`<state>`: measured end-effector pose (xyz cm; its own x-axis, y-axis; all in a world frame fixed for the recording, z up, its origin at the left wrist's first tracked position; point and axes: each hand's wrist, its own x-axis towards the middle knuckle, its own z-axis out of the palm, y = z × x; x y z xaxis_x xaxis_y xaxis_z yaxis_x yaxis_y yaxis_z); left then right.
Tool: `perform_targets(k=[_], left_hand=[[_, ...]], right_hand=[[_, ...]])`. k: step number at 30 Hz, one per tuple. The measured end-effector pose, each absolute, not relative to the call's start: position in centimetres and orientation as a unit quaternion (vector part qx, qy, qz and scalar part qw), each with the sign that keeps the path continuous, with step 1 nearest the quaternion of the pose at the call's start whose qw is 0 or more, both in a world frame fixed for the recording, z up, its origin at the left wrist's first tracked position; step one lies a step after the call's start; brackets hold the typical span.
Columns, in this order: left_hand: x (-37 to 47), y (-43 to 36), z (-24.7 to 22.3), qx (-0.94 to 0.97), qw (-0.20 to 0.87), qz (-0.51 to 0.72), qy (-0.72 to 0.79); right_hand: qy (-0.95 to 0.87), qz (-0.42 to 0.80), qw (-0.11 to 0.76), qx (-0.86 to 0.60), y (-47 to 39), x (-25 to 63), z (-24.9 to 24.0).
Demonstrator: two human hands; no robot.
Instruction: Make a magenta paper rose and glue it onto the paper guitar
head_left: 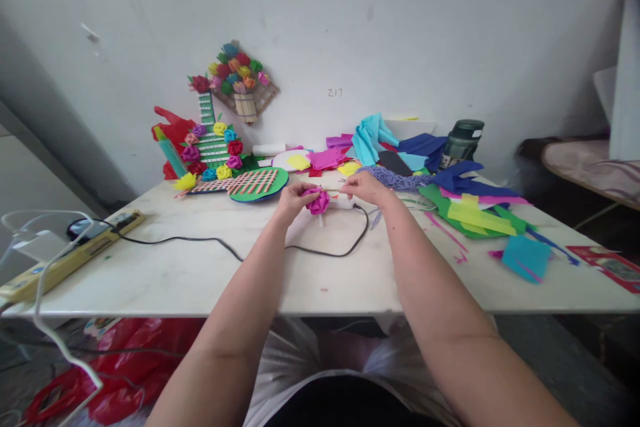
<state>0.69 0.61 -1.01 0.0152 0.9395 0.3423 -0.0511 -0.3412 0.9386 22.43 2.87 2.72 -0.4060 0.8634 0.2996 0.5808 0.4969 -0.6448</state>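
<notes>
My left hand (294, 202) is closed on a magenta paper flower (317, 201) above the middle of the table. To its right, my right hand (364, 187) is pinched, its fingertips close to a thin strand that runs from the flower's side; what it grips is too small to make out. Under and between the hands lies a white tool (342, 203) with a black cord (320, 253) that curves off to the left. A small pale tip shows just below the flower.
Paper-flower crafts (215, 147) stand at the back left, near a power strip (95, 253). Coloured paper (470, 213), purple yarn (400, 179) and a dark bottle (463, 141) lie or stand to the right. The table's front edge is near my forearms.
</notes>
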Motion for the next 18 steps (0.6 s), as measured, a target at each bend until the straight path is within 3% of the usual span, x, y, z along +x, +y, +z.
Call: perform_targets(k=[5, 18], left_hand=[[0.76, 0.48, -0.89, 0.581, 0.419, 0.575, 0.396], [0.7, 0.28, -0.8, 0.572, 0.433, 0.577, 0.39]], right_hand=[[-0.815, 0.217, 0.285, -0.455, 2.89, 22.51, 2.94], [-0.808, 0.231, 0.32, -0.438, 3.27, 22.57, 2.37]])
